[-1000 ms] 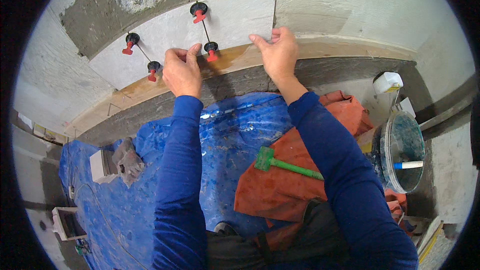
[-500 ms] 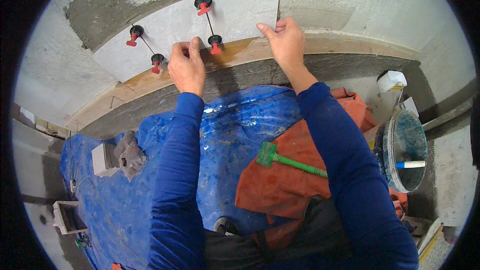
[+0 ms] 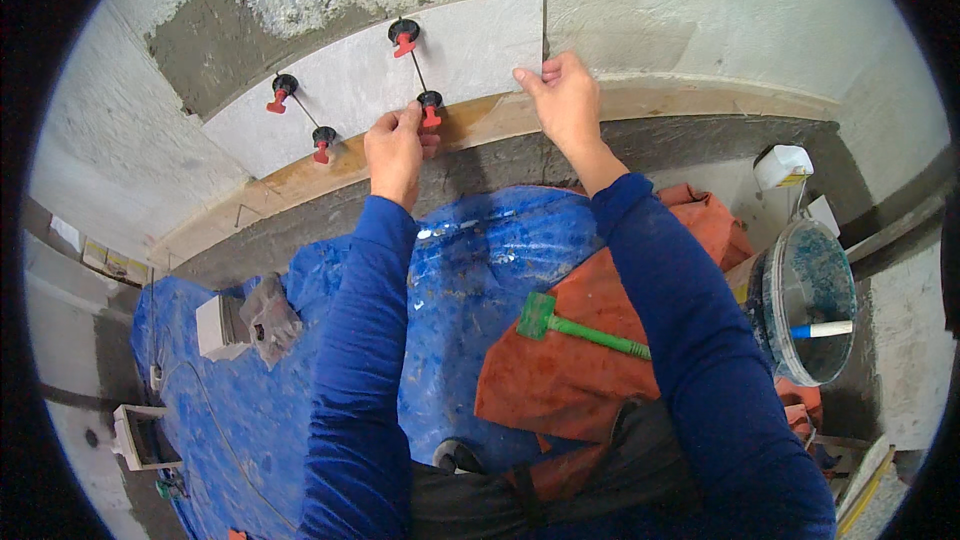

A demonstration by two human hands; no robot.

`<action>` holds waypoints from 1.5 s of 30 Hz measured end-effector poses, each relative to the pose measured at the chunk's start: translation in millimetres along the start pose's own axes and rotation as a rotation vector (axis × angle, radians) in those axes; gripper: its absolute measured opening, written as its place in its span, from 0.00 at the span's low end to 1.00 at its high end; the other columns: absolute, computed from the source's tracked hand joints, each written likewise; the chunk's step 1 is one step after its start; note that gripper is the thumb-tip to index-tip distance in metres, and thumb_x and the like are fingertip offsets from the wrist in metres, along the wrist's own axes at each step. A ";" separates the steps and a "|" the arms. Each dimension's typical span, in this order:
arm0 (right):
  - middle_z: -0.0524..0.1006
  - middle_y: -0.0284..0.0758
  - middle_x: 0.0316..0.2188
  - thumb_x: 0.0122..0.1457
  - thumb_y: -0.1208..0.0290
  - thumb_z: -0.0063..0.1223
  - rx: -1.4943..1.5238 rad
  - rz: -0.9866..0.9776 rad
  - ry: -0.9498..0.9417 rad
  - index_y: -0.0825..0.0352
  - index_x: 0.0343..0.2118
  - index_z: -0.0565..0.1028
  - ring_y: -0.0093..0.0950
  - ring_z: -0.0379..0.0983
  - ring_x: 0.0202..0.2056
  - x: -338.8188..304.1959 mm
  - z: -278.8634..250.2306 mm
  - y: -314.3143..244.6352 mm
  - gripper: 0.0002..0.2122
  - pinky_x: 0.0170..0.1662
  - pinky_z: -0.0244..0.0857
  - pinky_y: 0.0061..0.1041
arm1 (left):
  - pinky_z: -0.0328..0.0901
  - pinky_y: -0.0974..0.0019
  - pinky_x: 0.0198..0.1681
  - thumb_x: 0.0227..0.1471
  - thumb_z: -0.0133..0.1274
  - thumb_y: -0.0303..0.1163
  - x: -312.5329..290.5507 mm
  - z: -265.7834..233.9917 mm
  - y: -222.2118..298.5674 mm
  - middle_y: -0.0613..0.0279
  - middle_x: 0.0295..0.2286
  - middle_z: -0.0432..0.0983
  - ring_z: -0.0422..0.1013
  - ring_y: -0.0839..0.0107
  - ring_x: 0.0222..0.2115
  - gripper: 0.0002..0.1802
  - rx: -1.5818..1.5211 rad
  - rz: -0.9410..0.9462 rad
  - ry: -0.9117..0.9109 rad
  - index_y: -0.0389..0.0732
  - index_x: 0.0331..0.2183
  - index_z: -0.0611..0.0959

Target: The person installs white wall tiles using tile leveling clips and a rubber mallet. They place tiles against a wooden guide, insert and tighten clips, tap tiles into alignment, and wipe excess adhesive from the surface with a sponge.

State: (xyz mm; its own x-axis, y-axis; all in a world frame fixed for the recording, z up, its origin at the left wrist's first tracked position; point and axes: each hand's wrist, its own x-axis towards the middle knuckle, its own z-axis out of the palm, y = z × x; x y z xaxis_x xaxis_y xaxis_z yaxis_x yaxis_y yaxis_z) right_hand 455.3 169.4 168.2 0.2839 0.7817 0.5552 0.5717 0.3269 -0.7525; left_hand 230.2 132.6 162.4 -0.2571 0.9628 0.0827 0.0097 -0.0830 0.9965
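I see the pale tile (image 3: 480,40) at upper centre of frame. The left hand (image 3: 396,152), fingers half bent, is by a red-and-black knob (image 3: 431,100); the right hand (image 3: 570,110), fingers curled, at the tile's edge. Whether either grips, I can't tell.

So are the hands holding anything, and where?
The right hand grips the pale tile by its right edge; whether the left hand holds anything is unclear.

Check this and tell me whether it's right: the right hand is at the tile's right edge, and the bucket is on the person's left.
The bucket's side is wrong: the head view shows it on the person's right. The right hand is at the tile's right edge.
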 end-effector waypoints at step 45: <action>0.76 0.36 0.19 0.53 0.66 0.63 0.205 -0.086 0.119 0.71 0.25 0.76 0.27 0.70 0.22 55.0 -84.8 -50.6 0.12 0.29 0.65 0.31 | 0.70 0.67 0.30 0.61 0.53 0.37 -5.8 -20.0 30.6 0.58 0.26 0.80 0.77 0.70 0.24 0.16 0.138 0.244 0.123 0.30 0.34 0.83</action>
State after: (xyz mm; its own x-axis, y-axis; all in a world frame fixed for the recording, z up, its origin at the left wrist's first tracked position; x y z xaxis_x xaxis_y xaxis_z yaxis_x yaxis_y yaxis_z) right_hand 507.3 150.8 266.9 0.3368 0.6819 0.6493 0.4329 0.5002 -0.7499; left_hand 212.7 119.3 192.2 -0.3462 0.8798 0.3257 0.2147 -0.2637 0.9404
